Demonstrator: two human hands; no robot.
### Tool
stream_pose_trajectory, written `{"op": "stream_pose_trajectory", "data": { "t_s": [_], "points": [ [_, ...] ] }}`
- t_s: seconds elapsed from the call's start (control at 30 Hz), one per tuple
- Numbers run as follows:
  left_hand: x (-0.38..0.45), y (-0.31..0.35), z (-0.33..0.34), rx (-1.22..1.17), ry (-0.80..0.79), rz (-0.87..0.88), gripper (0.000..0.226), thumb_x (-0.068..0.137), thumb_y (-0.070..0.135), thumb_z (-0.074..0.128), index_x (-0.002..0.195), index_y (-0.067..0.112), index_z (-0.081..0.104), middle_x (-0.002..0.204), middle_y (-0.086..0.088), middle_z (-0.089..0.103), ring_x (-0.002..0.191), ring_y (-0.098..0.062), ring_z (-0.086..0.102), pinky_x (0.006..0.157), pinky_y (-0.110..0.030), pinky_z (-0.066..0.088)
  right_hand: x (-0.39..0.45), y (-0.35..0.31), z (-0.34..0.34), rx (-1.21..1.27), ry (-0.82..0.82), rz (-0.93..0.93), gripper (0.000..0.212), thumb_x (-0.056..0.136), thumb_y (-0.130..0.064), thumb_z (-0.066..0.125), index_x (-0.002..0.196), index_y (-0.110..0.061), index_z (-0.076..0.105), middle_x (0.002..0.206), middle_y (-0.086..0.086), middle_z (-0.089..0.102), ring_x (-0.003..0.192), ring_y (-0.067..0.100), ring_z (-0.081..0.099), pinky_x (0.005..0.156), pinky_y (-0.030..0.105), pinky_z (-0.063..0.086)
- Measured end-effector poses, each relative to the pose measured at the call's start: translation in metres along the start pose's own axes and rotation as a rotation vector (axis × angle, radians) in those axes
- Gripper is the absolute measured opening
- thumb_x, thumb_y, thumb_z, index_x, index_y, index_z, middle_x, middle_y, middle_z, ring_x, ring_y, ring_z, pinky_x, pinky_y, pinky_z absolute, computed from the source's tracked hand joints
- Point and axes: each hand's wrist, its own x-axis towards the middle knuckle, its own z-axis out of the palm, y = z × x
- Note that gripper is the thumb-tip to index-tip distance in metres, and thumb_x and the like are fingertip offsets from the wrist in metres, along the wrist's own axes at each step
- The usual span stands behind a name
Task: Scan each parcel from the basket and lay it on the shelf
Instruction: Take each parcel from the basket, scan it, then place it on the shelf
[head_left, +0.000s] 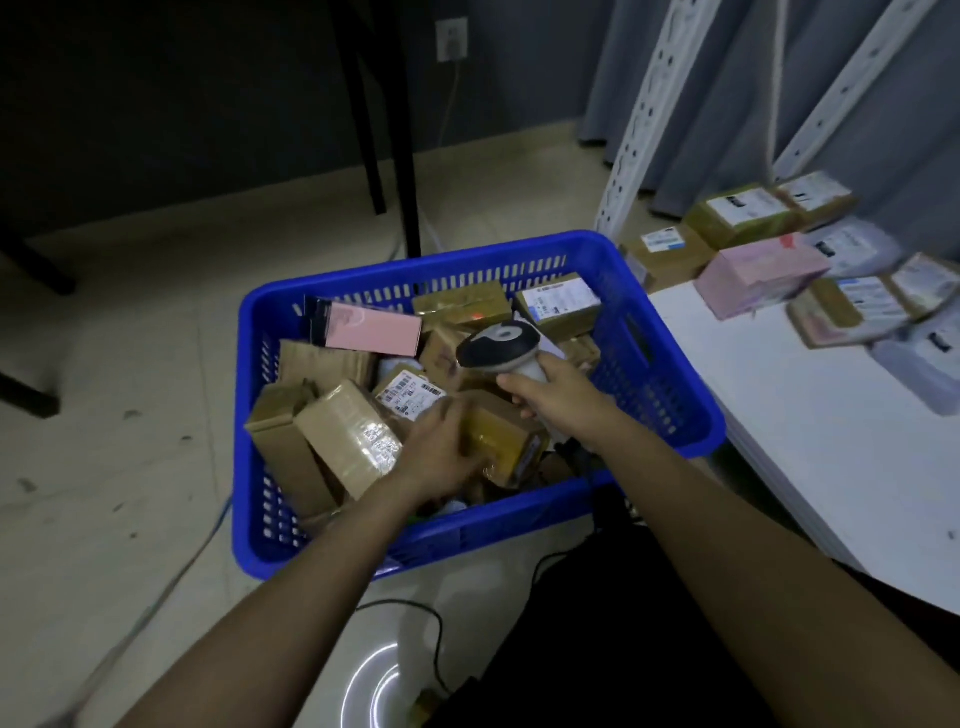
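Observation:
A blue plastic basket on the floor holds several cardboard parcels and a pink box. My left hand reaches into the basket and grips a taped brown parcel near its front. Just above that parcel, my right hand holds a white and black barcode scanner by its handle, head pointing away from me. A red scan dot shows on a brown parcel at the back. To the right lies the white shelf board, with several scanned parcels along its far end.
White perforated shelf uprights stand behind the shelf before grey curtains. Black table legs rise beyond the basket. A black cable runs on the floor near my legs. Bare tiled floor lies to the left of the basket.

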Motion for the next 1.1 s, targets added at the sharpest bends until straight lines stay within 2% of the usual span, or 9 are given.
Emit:
{"op": "stream_pose_trajectory", "data": {
  "t_s": [0.1,0.23,0.33,0.4,0.6,0.7,0.8,0.97,1.1],
  "points": [
    [0.006,0.011,0.024,0.243,-0.109,0.07,0.102,0.076,0.048,0.072,0.151,0.023,0.008,0.158,-0.01,-0.003,0.145,-0.031,-0.005,0.117,-0.046,0.007,-0.007,0.009,-0.003,0.016,0.069,0.012,0.036,0.093,-0.031,0.062,0.127,-0.022,0.054,0.098,-0.006,0.06,0.089,0.013,0.06,0.067,0.024,0.05],
    [0.022,0.011,0.04,0.342,-0.145,0.064,0.101,0.074,0.051,0.072,0.15,0.03,0.009,0.159,-0.006,-0.006,0.145,-0.033,-0.011,0.115,-0.057,0.008,-0.02,0.027,-0.024,0.064,0.213,0.057,0.026,0.091,-0.031,0.064,0.114,-0.02,0.059,0.092,-0.001,0.065,0.084,0.015,0.062,0.07,0.029,0.05],
    [0.031,0.006,0.038,0.444,-0.128,0.079,0.104,0.07,0.048,0.076,0.149,0.027,0.012,0.158,-0.007,-0.001,0.145,-0.035,-0.008,0.111,-0.06,0.023,-0.025,0.033,-0.032,0.143,0.333,0.047,0.009,0.093,-0.026,0.063,0.096,-0.019,0.059,0.077,-0.001,0.06,0.067,0.011,0.056,0.057,0.021,0.043],
    [0.035,0.005,0.033,0.459,-0.119,0.089,0.101,0.073,0.047,0.074,0.149,0.025,0.012,0.157,-0.008,0.003,0.145,-0.036,-0.005,0.107,-0.059,0.032,-0.026,0.033,-0.034,0.184,0.374,0.073,0.009,0.092,-0.028,0.063,0.093,-0.021,0.058,0.074,-0.001,0.058,0.064,0.012,0.055,0.054,0.022,0.042],
    [0.034,0.0,0.021,0.222,-0.096,0.097,0.079,0.077,0.029,0.073,0.143,0.027,0.028,0.157,-0.002,0.012,0.143,-0.032,0.011,0.111,-0.054,0.029,-0.036,0.025,-0.031,0.171,0.365,0.069,0.013,0.092,-0.03,0.062,0.098,-0.018,0.06,0.076,0.003,0.06,0.066,0.015,0.055,0.058,0.026,0.043],
    [0.028,-0.001,0.012,0.066,-0.055,0.086,0.066,0.08,0.015,0.068,0.138,0.022,0.038,0.148,-0.004,0.034,0.133,-0.024,0.036,0.105,-0.044,0.038,-0.037,0.02,-0.027,0.204,0.375,0.02,0.027,0.092,-0.028,0.063,0.117,-0.016,0.06,0.091,0.0,0.063,0.077,0.014,0.057,0.065,0.026,0.044],
    [0.019,0.0,-0.001,-0.086,0.06,0.033,0.037,0.09,0.009,0.052,0.126,0.016,0.053,0.121,-0.008,0.061,0.109,-0.025,0.058,0.086,-0.03,0.047,-0.041,0.01,-0.024,0.251,0.402,-0.018,0.032,0.094,-0.025,0.062,0.124,-0.016,0.057,0.098,-0.002,0.063,0.08,0.011,0.058,0.061,0.021,0.045],
    [0.006,-0.009,-0.014,-0.056,0.129,-0.051,0.03,0.093,0.007,0.044,0.113,0.017,0.064,0.11,-0.008,0.067,0.1,-0.027,0.061,0.075,-0.028,0.044,-0.047,0.003,-0.019,0.294,0.428,-0.009,0.038,0.094,-0.027,0.062,0.128,-0.012,0.056,0.11,0.006,0.062,0.082,0.015,0.057,0.044,0.009,0.041],
    [0.002,-0.005,-0.008,-0.057,0.078,-0.03,0.031,0.095,0.016,0.046,0.122,0.018,0.06,0.127,-0.006,0.058,0.11,-0.022,0.056,0.086,-0.027,0.044,-0.051,0.002,-0.014,0.288,0.427,-0.006,0.039,0.092,-0.027,0.063,0.128,-0.014,0.055,0.11,0.006,0.063,0.08,0.012,0.058,0.054,0.017,0.043]
  ]
}}
